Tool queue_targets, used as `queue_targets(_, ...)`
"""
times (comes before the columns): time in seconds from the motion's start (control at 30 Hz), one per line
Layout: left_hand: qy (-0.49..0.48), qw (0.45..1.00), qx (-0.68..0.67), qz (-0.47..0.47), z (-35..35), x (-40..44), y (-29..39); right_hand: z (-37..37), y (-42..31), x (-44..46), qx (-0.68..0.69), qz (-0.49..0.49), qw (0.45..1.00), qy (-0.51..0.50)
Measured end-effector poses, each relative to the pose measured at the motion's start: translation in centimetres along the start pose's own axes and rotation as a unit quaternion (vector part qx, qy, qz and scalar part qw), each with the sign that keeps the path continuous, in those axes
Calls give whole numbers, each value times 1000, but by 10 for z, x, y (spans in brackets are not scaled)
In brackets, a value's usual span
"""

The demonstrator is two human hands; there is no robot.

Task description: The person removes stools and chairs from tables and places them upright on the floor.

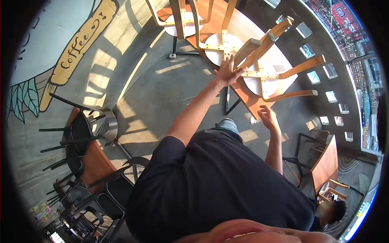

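Upturned stools with white round seats and pale wooden legs rest on a long wooden table (248,99). My left hand (229,73) is stretched out with its fingers spread, over the table's near edge and beside the legs of the middle stool (210,45). Whether its fingertips touch that stool is hard to tell. Near the table's right end, my right hand (267,116) hangs just off the edge, fingers apart and slightly bent, holding nothing. Closest to it is the right-hand stool (259,86), its legs pointing outward.
Black chairs (81,135) are upturned on a wooden table (97,162) at the left. Another wooden table (325,166) stands at the lower right, with a person (330,212) near it. A wall with square openings (320,52) runs behind the stools.
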State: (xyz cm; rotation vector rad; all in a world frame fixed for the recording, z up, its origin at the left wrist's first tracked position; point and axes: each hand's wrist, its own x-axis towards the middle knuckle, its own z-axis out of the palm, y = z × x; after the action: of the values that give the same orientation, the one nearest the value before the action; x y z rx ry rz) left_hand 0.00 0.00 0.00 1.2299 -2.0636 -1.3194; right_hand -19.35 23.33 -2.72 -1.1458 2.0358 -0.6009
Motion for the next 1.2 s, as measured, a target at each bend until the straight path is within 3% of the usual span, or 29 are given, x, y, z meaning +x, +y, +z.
queue_targets(0.07, -4, 994, -71, 80, 15, 0, 0, -13, -4, -21, -47, -2, 998, -47)
queue_targets(0.1, 1, 1000, -2, 23, -95, -66, -84, 139, -68, -47, 52, 9, 989, -139)
queue_targets(0.17, -36, 968, -244, -36, -78, -58, -109, 132, -79, -48, 19, -7, 983, -183)
queue_targets(0.27, -46, 947, -308, -74, -116, -38, -136, 159, -117, -26, 2, -49, 974, -219)
queue_targets(0.3, -51, 947, -306, -79, -128, -31, -140, 165, -126, -20, 6, -44, 974, -221)
queue_targets(0.43, 80, 970, -231, 2, -189, 34, -137, 179, -161, 41, 18, -136, 969, -206)
queue_targets(0.57, 148, 957, -233, 95, -253, 89, -140, 202, -190, 111, -7, -134, 980, -149)
queue_targets(0.6, 163, 957, -223, 84, -266, 119, -114, 205, -204, 135, -22, -206, 968, -144)
queue_targets(0.67, 201, 959, -187, 67, -275, 107, -113, 212, -208, 150, 0, -200, 964, -173)
queue_targets(0.77, 213, 960, -80, 163, -278, 165, -128, 201, -230, 183, -25, -225, 947, -227)
queue_targets(0.83, 109, 965, -180, 160, -282, 192, -122, 197, -235, 201, -53, -233, 948, -209)
queue_targets(0.9, 106, 956, -129, 242, -274, 233, -158, 181, -247, 213, -99, -224, 950, -196)
queue_targets(0.97, 29, 968, -213, 125, -275, 244, -176, 173, -251, 221, -86, -192, 960, -182)
queue_targets(1.0, 77, 962, -160, 206, -273, 243, -170, 172, -254, 221, -78, -178, 965, -175)
queue_targets(1.03, 98, 968, -163, 166, -271, 241, -173, 172, -254, 218, -69, -164, 969, -170)
queue_targets(1.13, 140, 951, -194, 197, -263, 233, -196, 183, -236, 203, -88, -171, 972, -134)
queue_targets(1.17, 152, 952, -131, 233, -268, 229, -195, 185, -234, 201, -108, -184, 970, -116)
queue_targets(1.2, 148, 949, -175, 218, -270, 213, -184, 191, -232, 196, -101, -162, 975, -112)
